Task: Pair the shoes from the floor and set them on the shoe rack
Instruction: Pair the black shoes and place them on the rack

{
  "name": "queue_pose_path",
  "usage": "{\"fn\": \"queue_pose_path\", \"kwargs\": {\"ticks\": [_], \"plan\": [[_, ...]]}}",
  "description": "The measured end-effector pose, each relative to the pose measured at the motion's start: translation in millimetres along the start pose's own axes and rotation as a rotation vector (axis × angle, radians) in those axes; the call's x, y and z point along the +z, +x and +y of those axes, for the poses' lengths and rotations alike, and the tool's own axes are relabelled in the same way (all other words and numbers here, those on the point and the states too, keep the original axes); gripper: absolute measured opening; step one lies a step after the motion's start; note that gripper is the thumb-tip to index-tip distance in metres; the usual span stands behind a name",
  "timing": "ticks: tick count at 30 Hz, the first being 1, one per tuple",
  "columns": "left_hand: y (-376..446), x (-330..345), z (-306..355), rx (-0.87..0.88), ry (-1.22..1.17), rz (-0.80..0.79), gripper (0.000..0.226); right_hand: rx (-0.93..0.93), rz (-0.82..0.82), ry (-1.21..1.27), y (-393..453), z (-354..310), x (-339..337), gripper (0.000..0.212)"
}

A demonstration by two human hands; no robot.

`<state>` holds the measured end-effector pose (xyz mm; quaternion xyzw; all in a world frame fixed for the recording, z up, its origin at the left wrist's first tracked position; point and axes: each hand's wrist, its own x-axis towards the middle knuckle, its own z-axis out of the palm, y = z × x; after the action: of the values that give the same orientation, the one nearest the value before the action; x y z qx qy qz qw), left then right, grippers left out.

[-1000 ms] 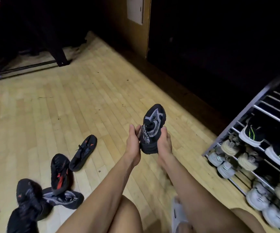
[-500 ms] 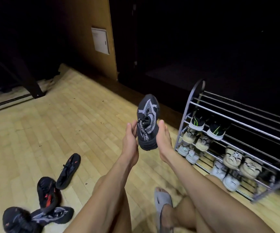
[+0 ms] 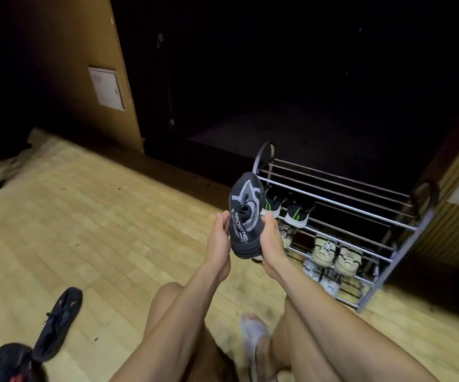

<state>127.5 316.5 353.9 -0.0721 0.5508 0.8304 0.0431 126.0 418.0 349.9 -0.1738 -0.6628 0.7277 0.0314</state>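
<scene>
A black sneaker with grey markings (image 3: 246,213) is held up in the air, toe pointing away, between both hands. My left hand (image 3: 218,238) grips its left side and my right hand (image 3: 271,238) grips its right side. Just behind and to the right stands the metal shoe rack (image 3: 341,188), its top tier bare. Black shoes with green stripes (image 3: 294,210) sit on its second tier, and beige and white pairs (image 3: 335,252) fill the lower tiers. More dark shoes (image 3: 57,323) lie on the floor at lower left.
Light wooden floor (image 3: 99,230) spreads to the left. A dark doorway lies behind the rack, and a wooden wall with a white panel (image 3: 106,88) stands at back left. My knees and a foot in a pale slipper (image 3: 253,334) fill the bottom centre.
My view has swung to the right, bringing the whole rack into sight. Both hands have carried the black sneaker closer to the rack's left end. The floor shoes have slid toward the lower left corner.
</scene>
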Motion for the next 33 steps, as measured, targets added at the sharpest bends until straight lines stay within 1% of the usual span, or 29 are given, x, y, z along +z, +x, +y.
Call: {"fn": "queue_pose_path", "kwargs": {"ticks": [2, 3, 8, 11, 14, 17, 23, 26, 28, 33], "plan": [[8, 8, -8, -0.021, 0.002, -0.012, 0.059, 0.022, 0.032, 0.021, 10, 3, -9, 0.091], [9, 12, -12, -0.036, 0.009, -0.015, 0.058, 0.032, 0.042, 0.010, 14, 4, -15, 0.091], [21, 37, -44, -0.090, 0.064, -0.074, 0.041, 0.080, 0.114, -0.019, 36, 23, -47, 0.070], [32, 56, -68, -0.154, 0.088, -0.090, 0.039, 0.136, 0.155, 0.005, 55, 36, -72, 0.065], [46, 78, -93, -0.188, 0.147, -0.132, 0.041, 0.201, 0.180, 0.045, 76, 51, -104, 0.056], [61, 101, -113, -0.229, 0.189, -0.172, 0.038, 0.235, 0.209, 0.040, 104, 68, -133, 0.056], [105, 153, -156, -0.268, 0.293, -0.284, 0.041, 0.273, 0.284, 0.160, 158, 86, -188, 0.055], [129, 178, -173, -0.268, 0.343, -0.294, 0.044, 0.305, 0.306, 0.244, 191, 90, -206, 0.066], [145, 192, -181, -0.284, 0.345, -0.305, 0.047, 0.327, 0.332, 0.260, 210, 91, -215, 0.069], [175, 218, -207, -0.289, 0.368, -0.332, 0.046, 0.335, 0.381, 0.214, 254, 101, -245, 0.058]]}}
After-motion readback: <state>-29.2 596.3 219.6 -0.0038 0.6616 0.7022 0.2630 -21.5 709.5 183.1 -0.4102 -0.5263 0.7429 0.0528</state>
